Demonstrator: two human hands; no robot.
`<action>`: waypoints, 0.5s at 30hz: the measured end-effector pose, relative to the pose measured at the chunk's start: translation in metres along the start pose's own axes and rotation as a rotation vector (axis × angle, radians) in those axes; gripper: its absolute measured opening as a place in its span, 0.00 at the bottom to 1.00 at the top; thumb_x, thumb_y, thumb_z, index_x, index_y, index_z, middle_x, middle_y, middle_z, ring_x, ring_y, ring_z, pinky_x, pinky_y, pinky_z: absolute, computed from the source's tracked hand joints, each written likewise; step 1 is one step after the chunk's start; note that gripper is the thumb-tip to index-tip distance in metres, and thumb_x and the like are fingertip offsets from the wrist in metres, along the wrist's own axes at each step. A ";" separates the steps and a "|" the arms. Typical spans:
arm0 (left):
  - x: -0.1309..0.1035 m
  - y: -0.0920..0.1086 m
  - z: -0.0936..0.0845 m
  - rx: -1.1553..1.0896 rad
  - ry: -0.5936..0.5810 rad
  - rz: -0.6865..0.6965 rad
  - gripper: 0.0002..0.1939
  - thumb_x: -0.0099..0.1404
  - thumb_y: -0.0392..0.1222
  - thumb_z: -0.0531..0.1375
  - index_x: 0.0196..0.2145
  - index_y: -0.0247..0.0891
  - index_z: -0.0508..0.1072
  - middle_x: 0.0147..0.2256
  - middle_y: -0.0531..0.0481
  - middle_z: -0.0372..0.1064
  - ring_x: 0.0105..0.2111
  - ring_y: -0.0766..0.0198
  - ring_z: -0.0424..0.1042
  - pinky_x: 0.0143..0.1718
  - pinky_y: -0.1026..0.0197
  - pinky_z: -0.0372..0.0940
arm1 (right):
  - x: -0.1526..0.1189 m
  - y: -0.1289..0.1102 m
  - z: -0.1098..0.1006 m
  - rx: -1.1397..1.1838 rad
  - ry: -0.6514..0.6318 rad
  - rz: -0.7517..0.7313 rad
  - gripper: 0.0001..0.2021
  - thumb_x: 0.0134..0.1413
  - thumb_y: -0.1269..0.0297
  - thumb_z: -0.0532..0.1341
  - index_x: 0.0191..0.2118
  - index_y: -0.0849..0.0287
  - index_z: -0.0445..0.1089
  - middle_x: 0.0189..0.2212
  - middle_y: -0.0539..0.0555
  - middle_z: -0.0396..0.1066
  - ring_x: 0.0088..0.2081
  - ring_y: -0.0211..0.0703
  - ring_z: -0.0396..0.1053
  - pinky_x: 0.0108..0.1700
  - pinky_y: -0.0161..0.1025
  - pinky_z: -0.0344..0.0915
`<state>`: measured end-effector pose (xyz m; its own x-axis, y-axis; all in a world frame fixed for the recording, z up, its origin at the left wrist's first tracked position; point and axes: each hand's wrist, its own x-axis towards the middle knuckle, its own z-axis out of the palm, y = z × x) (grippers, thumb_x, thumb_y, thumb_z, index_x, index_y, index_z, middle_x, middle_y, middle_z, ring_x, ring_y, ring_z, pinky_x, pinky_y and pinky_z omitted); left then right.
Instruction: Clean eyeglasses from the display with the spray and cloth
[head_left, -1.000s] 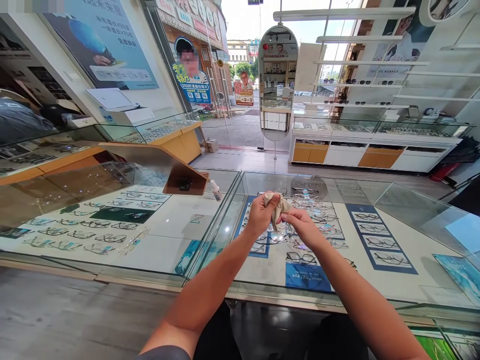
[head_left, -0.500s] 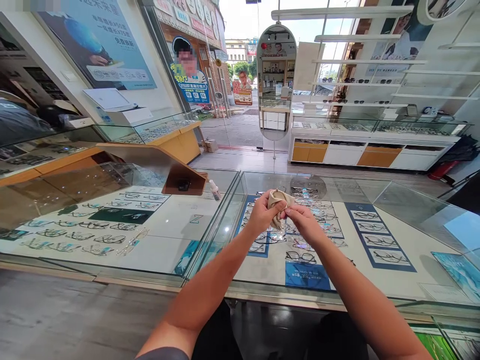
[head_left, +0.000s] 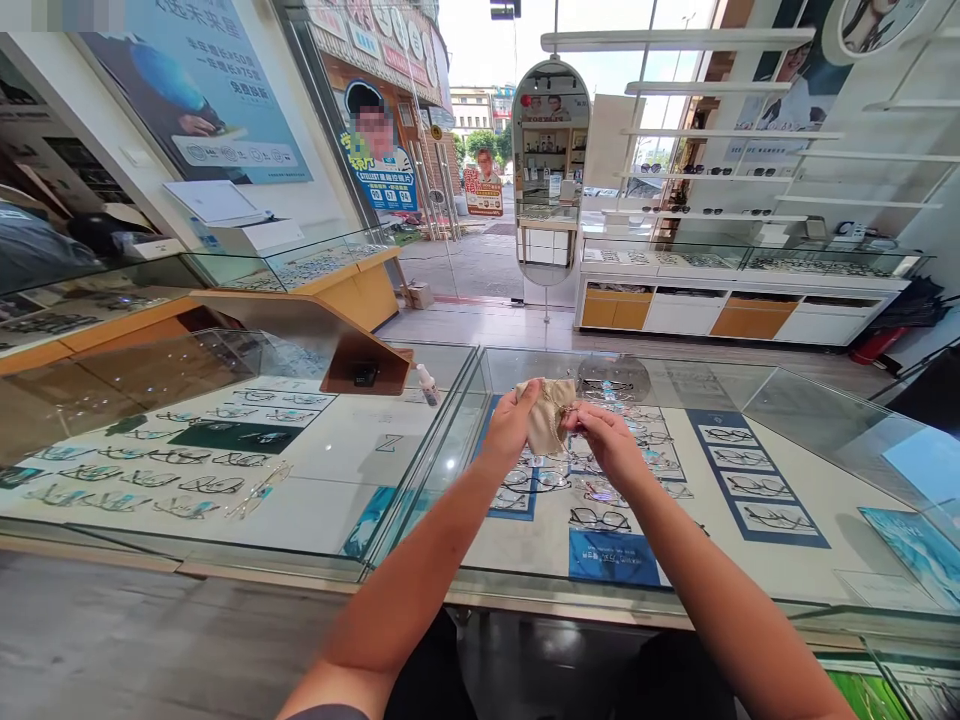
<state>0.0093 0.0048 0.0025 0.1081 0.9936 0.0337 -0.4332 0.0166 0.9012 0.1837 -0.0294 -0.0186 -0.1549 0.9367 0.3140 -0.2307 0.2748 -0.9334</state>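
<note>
The left hand (head_left: 508,435) was clamped on a beige cloth (head_left: 546,418); the right hand (head_left: 611,443) pinched a thin, unclear item at its edge. Neither lay on the glass case (head_left: 525,584) below the hands; progress was unclear.

We find most fingers of the left hand (head_left: 511,430) hidden behind the cloth (head_left: 547,420). The small item (head_left: 568,411) in the right hand (head_left: 606,435), against the cloth, is too small for us to identify. Far left of the cloth, we record a person (head_left: 36,242), cropped by the edge and blurred.
</note>
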 end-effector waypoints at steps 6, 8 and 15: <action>0.007 0.004 -0.008 -0.088 0.066 -0.109 0.22 0.57 0.54 0.78 0.40 0.34 0.82 0.35 0.48 0.81 0.36 0.62 0.77 0.39 0.62 0.70 | 0.002 -0.009 -0.006 -0.122 0.124 -0.075 0.13 0.65 0.53 0.64 0.35 0.52 0.83 0.37 0.54 0.74 0.40 0.48 0.66 0.46 0.44 0.62; 0.008 0.003 -0.008 -0.139 0.028 -0.113 0.17 0.59 0.47 0.76 0.40 0.33 0.83 0.37 0.47 0.81 0.38 0.62 0.78 0.42 0.61 0.71 | 0.000 -0.011 -0.004 -0.252 0.133 -0.144 0.13 0.67 0.54 0.63 0.36 0.53 0.83 0.37 0.54 0.74 0.41 0.48 0.68 0.47 0.45 0.63; 0.001 -0.012 0.002 -0.125 0.000 0.030 0.23 0.60 0.51 0.77 0.48 0.35 0.82 0.44 0.45 0.83 0.43 0.59 0.80 0.50 0.58 0.73 | -0.007 -0.002 0.008 -0.758 0.125 -0.340 0.13 0.74 0.60 0.58 0.40 0.55 0.80 0.41 0.57 0.78 0.47 0.53 0.71 0.52 0.49 0.65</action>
<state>0.0163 0.0051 -0.0071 0.0937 0.9938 0.0597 -0.5443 0.0009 0.8389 0.1778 -0.0385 -0.0182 -0.0760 0.7812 0.6196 0.4690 0.5764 -0.6692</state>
